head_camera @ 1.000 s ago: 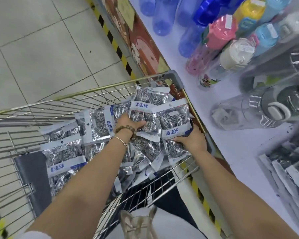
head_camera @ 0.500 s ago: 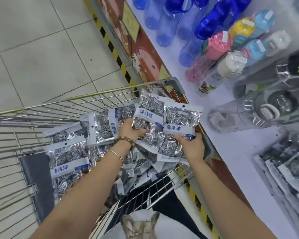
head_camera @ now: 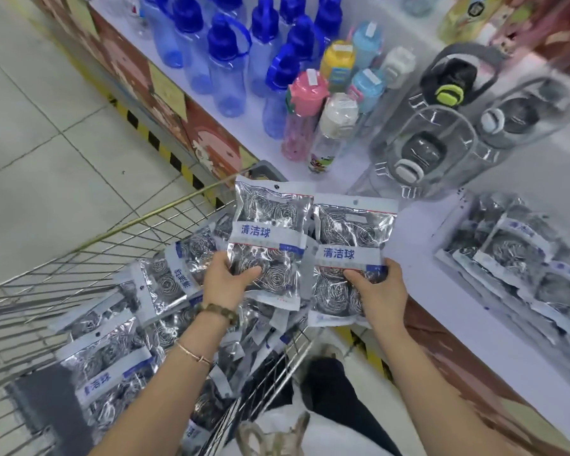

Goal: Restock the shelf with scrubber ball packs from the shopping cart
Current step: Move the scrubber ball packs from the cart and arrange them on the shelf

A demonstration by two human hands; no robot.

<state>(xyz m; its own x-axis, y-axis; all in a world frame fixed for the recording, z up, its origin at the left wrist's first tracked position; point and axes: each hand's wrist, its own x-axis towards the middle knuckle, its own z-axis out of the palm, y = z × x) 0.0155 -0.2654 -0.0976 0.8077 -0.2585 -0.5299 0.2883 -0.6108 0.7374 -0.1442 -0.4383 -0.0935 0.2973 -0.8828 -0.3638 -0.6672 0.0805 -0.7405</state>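
**Inspector:** State of the hands?

**Assessor:** Both are occupied. The left hand [head_camera: 226, 284] grips one scrubber ball pack [head_camera: 267, 232] by its lower half, thumb across the front. The right hand [head_camera: 380, 292] grips a second pack [head_camera: 352, 238] the same way. The two are held upright, side by side with edges meeting, above the far corner of the shopping cart [head_camera: 129, 225]. They are at the edge of the shelf [head_camera: 415, 245] but not on it.

**Inspector:** Recommended handling for this step?

**Assessor:** In my judgement, carry both rightward to the stocked packs [head_camera: 514, 258], which lie in overlapping rows. Lay them in line with those, labels up and facing alike. The film looks slick, so grip on the balls, not the loose edges. Stay clear of the water bottles [head_camera: 227, 60] standing just beyond.

**Inspector:** Anything not verifiable?

**Assessor:** The stocked rows are blurred and cut off at the right edge, so free space there cannot be judged. The loose packs [head_camera: 109, 360] in the cart lie heaped, and what lies beneath is hidden. The fingers behind both held packs are out of sight.
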